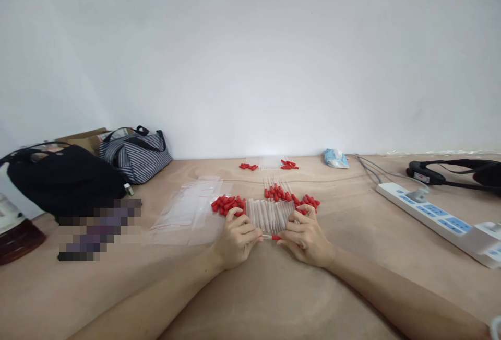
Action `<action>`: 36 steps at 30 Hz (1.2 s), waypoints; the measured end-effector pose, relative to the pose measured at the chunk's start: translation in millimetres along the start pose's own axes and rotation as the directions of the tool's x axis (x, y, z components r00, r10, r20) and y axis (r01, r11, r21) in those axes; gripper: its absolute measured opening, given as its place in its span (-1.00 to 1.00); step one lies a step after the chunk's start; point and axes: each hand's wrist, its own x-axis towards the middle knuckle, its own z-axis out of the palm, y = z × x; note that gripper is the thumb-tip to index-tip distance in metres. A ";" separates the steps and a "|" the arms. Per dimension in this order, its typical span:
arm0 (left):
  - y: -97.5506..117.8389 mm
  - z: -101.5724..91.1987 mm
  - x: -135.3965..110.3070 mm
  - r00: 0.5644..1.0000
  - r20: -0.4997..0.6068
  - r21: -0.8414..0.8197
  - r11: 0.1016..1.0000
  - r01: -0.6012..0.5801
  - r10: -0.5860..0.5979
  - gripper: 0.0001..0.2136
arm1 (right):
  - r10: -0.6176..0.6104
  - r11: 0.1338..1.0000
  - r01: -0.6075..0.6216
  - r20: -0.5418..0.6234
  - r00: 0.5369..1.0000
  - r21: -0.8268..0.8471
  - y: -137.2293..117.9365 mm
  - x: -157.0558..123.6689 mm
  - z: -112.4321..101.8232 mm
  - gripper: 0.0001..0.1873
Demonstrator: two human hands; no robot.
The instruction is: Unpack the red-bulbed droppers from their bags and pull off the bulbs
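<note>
My left hand (238, 236) and my right hand (303, 235) rest close together on the table, fingers curled. Between their fingertips lies a thin clear glass tube with a red rubber cap (271, 237); the left pinches the glass end, the right pinches the red cap end. Just beyond the hands lies a row of clear glass tubes (271, 213). Piles of red caps (227, 204) lie to the left, in the middle (277, 192) and to the right (309, 202) of the tubes.
Clear zip bags (188, 212) lie left of the caps. A black bag (62, 180) and a striped bag (135, 154) stand at far left. More capped tubes (270, 164) lie near the wall beside a blue packet (335, 157). A white power strip (442, 222) and a black headset (454, 173) lie right.
</note>
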 end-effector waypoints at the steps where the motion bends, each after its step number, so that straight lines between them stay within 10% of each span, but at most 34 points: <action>1: 0.0 -0.1 -0.1 1.000 0.004 0.000 1.000 -0.005 0.005 -0.81 | -0.004 1.000 0.004 0.009 1.000 0.013 0.5 -0.7 -0.4 -0.81; 14: -1.7 -0.3 -2.3 1.000 -0.018 -0.027 0.999 -0.018 0.017 -0.83 | 0.011 0.996 -0.016 0.069 0.998 0.086 1.0 -2.0 -5.1 -0.79; 18: -9.7 -3.0 -12.9 0.985 -0.052 -0.034 0.986 0.161 -0.163 -0.82 | 0.184 0.983 -0.184 -0.001 0.983 0.028 17.6 -9.5 -10.5 -0.78; 31: -0.4 23.4 19.3 0.982 -0.115 -0.068 0.988 0.140 -0.147 -0.75 | 0.738 0.675 -0.675 -0.279 0.615 0.298 90.9 -27.1 -0.6 -0.70; 36: 11.1 40.6 43.8 1.000 -0.006 0.003 1.000 -0.012 0.012 -0.81 | 0.717 0.695 -0.651 -0.227 0.659 0.305 98.0 -33.3 -8.9 -0.81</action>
